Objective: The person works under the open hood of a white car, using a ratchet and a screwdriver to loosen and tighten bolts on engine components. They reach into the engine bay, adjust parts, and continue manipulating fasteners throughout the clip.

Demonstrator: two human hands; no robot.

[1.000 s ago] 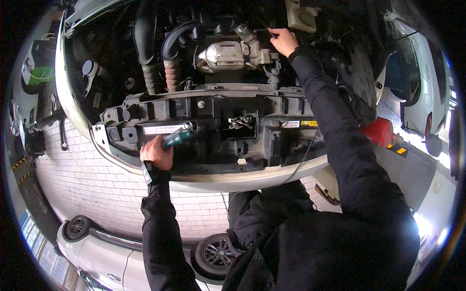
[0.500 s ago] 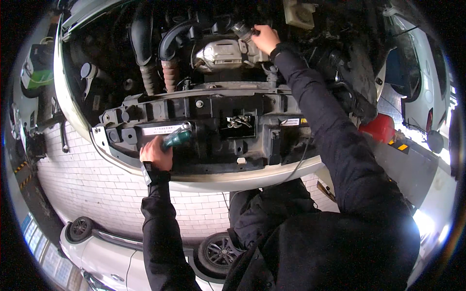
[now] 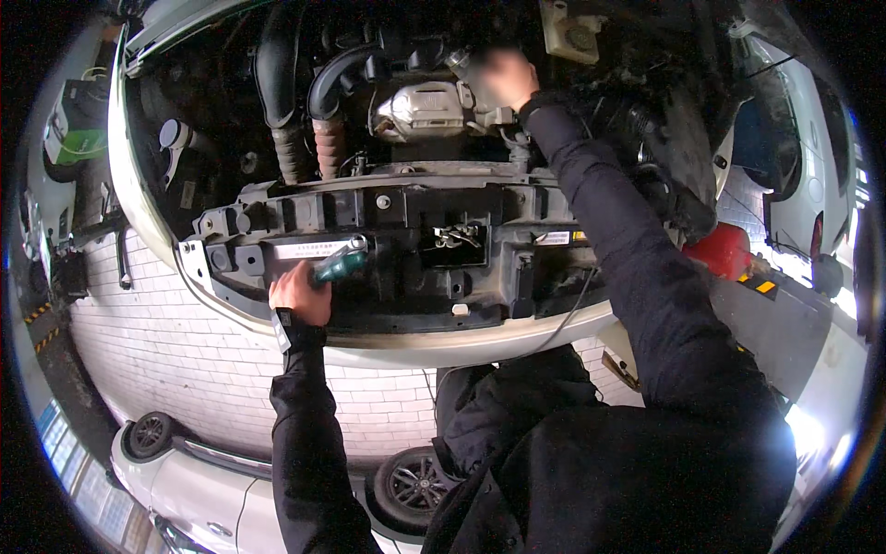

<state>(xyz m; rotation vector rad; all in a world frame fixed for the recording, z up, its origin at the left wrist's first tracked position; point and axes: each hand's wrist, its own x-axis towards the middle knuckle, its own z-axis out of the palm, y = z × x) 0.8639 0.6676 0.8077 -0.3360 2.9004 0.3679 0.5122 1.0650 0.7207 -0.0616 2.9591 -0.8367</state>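
The left hand (image 3: 303,294), at nine o'clock from the centre of the view, was wrapped around a green tool (image 3: 340,266), its fingers curled over the near end. The tool lay across the black front panel (image 3: 406,205) of a pale car (image 3: 406,355), with its far end pointing toward two o'clock, beside a white label strip (image 3: 314,248). Whether it rested on the panel or hung just clear of it, I could not tell.

The right hand (image 3: 506,78) was between twelve and one o'clock, deep in the engine bay, next to a metallic fitting (image 3: 458,61). It was blurred, so I could not tell whether it grasped anything or only touched. A silver cover (image 3: 423,109) lay at its eight o'clock, and a pale reservoir (image 3: 570,35) at its two o'clock.

The step in hand seemed to be the right hand's work around that fitting, with the tool held apart from it in the left. As I judged it, the next move called for a sure fingertip hold at the fitting, care around the crowded parts there, and a steady left hand so that the tool stayed secure.
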